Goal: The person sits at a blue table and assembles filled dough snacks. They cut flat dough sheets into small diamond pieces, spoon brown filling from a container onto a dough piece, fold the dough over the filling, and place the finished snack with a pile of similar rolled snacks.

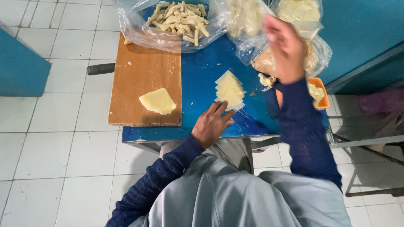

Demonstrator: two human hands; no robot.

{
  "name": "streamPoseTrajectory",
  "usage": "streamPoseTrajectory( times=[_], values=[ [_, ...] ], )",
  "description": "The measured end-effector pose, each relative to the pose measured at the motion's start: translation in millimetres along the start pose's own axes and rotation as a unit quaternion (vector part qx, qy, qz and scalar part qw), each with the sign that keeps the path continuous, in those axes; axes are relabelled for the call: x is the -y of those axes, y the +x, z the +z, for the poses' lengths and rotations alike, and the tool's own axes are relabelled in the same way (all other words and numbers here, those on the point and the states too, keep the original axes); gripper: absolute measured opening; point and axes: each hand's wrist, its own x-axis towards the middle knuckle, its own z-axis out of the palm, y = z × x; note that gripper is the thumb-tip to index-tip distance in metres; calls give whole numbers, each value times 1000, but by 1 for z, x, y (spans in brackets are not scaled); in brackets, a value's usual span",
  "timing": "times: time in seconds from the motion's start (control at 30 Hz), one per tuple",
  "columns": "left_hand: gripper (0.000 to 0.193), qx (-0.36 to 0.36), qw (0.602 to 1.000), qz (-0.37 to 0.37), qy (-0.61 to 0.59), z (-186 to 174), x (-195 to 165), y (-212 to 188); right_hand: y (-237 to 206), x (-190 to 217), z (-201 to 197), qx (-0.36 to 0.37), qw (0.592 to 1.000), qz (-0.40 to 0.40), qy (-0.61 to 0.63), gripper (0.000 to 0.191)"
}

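Observation:
My left hand [211, 123] rests flat on the blue table [198, 80], fingers spread, its tips touching the near end of a fanned stack of pale yellow dough sheets [229, 89]. My right hand [287, 48] is raised and blurred over clear plastic bags [311, 50] at the table's far right; whether it holds anything is unclear. A single folded dough sheet [158, 101] lies on the wooden cutting board [145, 80] to the left.
A clear bag of rolled dough sticks [179, 19] sits at the table's far edge. An orange container [319, 93] with filling stands at the right edge. A dark handle [101, 68] pokes out left of the board. White tiled floor surrounds the table.

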Motion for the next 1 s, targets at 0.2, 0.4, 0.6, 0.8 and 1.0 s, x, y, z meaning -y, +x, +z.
streamPoseTrajectory(
  times=[0.2, 0.4, 0.6, 0.8, 1.0],
  values=[
    [36, 11, 1000, -4, -12, -1, -1, 0, -74, 5, -80, -4, 887, 89, -453, 13],
    [35, 13, 1000, -12, -20, 1, 1, 0, -100, -28, -82, -10, 889, 114, -442, 19],
    [35, 19, 999, -21, -42, 1, 2, -3, -105, -36, -94, -29, 904, 103, -415, 13],
    [35, 34, 999, -17, -18, 4, 3, -1, -106, -35, -94, -28, 899, 94, -426, 14],
    [34, 28, 999, -13, -11, 2, 3, -2, -105, -43, -98, -38, 949, 174, -258, 17]
  ],
)
